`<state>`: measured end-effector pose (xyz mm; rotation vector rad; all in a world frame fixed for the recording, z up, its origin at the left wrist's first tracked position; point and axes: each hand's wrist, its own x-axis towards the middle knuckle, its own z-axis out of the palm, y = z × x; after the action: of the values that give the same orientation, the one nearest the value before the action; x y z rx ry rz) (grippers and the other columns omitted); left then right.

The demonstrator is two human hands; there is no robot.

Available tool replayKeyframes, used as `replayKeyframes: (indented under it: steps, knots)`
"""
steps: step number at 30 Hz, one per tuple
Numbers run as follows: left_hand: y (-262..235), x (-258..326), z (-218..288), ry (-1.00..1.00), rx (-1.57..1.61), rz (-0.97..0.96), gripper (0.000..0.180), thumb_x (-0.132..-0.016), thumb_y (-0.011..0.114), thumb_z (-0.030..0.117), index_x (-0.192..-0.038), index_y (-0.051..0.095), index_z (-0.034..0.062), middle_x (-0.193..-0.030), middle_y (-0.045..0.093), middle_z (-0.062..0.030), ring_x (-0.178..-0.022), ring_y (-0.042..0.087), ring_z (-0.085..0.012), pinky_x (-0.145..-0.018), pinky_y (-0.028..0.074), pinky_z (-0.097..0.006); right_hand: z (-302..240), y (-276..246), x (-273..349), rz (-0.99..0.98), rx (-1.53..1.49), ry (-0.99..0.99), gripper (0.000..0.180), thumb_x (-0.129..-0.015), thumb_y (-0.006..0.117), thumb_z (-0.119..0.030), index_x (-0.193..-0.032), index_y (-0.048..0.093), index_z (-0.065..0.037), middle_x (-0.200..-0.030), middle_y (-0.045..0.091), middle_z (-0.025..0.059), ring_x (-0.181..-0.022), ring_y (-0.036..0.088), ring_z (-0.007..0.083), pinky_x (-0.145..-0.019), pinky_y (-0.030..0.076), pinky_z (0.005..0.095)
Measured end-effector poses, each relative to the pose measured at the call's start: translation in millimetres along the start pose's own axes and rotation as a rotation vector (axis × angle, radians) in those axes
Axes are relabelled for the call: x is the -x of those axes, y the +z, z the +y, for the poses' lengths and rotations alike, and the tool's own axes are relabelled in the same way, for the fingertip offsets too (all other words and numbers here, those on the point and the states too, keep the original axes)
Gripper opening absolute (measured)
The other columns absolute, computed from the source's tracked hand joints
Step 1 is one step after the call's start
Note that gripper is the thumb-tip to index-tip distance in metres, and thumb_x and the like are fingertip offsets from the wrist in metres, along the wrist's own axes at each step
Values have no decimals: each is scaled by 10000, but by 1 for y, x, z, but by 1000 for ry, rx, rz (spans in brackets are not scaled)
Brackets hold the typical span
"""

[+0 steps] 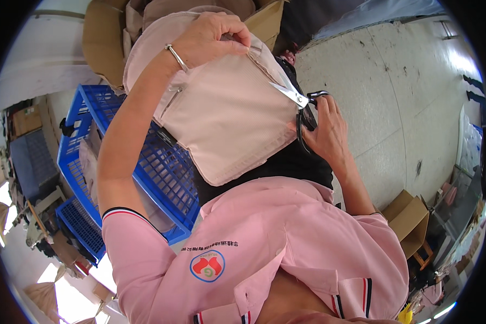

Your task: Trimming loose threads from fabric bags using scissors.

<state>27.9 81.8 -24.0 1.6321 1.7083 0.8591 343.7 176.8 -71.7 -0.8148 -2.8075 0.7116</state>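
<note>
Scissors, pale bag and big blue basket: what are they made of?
Scissors: shiny silvery blades suggest polished metal; the smooth black handles look like plastic.
Pale bag: probably matte cloth, since it wrinkles and has stitched seams.
Big blue basket: likely hard, glossy plastic, going by its even colour and stiff grid walls.

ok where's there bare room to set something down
The pale floor has a broad free patch, between the right hand with scissors and the open cardboard box at lower right. Leftward is crowded: blue crate beside the beige fabric piece, brown carton at its top.
</note>
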Motion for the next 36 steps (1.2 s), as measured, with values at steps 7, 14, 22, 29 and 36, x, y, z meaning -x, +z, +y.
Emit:
replayKeyframes:
  steps: [7,14,22,29,36]
  knots:
    - [-2,-2,2,-30,63,-47,83,-807,708,85,-867,682,35,-804,601,-2,-764,545,-101,-700,435,-235,-19,-5,-28,-11,11,-28,567,-773,763,-428,-1027,526,19,-1016,575,140,-931,616,344,-702,519,448]
    - [-5,-3,1,-34,112,-72,89,-821,698,100,-882,687,36,-801,596,-2,-762,535,-100,-706,429,-239,-15,1,-35,-32,-5,-78,593,-798,746,-493,-977,493,13,-936,573,138,-710,631,361,-555,514,435]
    - [-4,-7,-4,-50,87,-103,109,-829,702,131,-887,688,40,-813,625,-2,-775,535,-91,-707,424,-236,-13,16,-28,-54,-84,10,553,-806,755,-450,-977,487,2,-929,593,138,-729,645,366,-570,531,444]
    - [11,44,21,-54,-175,593,197,-859,685,89,-1051,692,44,-1073,651,-45,-1030,594,-150,-916,452,-264,-3,16,-35,-9,-234,140,482,-796,784,-396,-931,548,2,-844,602,156,-711,611,358,-616,482,422]
    - [136,195,-10,-721,207,1551,369,-880,731,151,-1178,604,-26,-1125,630,-74,-1025,575,-158,-933,454,-287,5,20,-31,128,-249,120,454,-782,818,-338,-906,549,6,-707,526,145,-602,464,266,-574,424,355]
